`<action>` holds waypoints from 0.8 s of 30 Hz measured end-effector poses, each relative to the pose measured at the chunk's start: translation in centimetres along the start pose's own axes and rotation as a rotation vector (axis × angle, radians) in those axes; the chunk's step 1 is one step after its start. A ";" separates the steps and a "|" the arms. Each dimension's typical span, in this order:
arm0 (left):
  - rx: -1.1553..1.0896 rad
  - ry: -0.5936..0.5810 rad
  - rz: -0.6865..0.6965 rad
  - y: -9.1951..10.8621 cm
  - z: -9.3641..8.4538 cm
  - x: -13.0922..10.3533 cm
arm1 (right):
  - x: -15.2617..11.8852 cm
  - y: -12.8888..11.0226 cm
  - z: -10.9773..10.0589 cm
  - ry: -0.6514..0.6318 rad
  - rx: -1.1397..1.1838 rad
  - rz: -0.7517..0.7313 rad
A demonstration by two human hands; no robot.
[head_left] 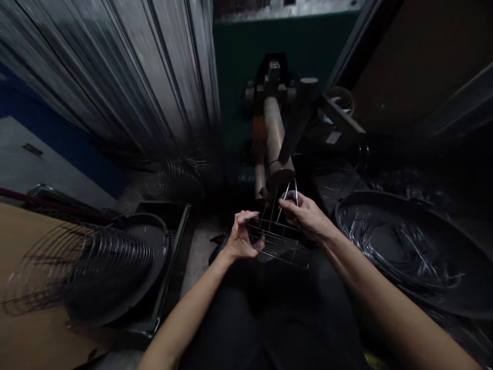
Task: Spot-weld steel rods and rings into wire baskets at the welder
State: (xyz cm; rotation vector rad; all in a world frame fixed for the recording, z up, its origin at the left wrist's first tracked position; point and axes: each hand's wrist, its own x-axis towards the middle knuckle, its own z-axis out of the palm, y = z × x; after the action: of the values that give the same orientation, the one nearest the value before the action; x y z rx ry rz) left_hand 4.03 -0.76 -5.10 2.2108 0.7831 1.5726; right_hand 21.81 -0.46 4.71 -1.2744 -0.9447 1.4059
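Note:
A small wire rack of thin metal rods is in front of me, over my lap. My left hand grips its left side, thumb below and fingers above. My right hand pinches a bent metal wire whose narrow loop rises toward the machine's thick metal cylinder. Whether the wire touches the cylinder or is joined to the rack I cannot tell in the dim light. A thinner lower rod of the machine stands just beyond the rack.
The green machine body stands ahead. Many wire rings stand bunched on a dark round tray at left. On the right, a large dark basin holds loose bent wires. A corrugated metal wall rises at left.

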 end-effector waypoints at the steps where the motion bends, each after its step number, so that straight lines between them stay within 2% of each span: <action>1: -0.013 -0.002 -0.011 -0.2 0.1 0.2 | 0.3 -0.1 -0.1 0.006 0.000 -0.004; 10: -0.070 -0.007 -0.068 -2.1 -0.3 2.5 | 3.5 -0.4 0.2 -0.018 0.011 -0.006; 14: -0.052 -0.045 -0.057 -2.6 -0.7 3.6 | 4.4 -0.9 0.5 -0.017 0.019 -0.043; 17: -0.040 -0.057 -0.031 -2.8 -0.8 3.8 | 4.6 -0.9 0.5 -0.020 0.046 -0.036; 24: -0.098 -0.118 -0.114 -3.5 -0.7 3.6 | 5.1 -0.2 0.3 0.008 0.036 -0.020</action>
State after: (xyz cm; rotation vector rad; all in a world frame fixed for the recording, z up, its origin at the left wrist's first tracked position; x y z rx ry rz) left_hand 3.40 4.18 -4.04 2.1280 0.7667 1.3831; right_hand 21.63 4.56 3.77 -1.2402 -0.9203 1.3958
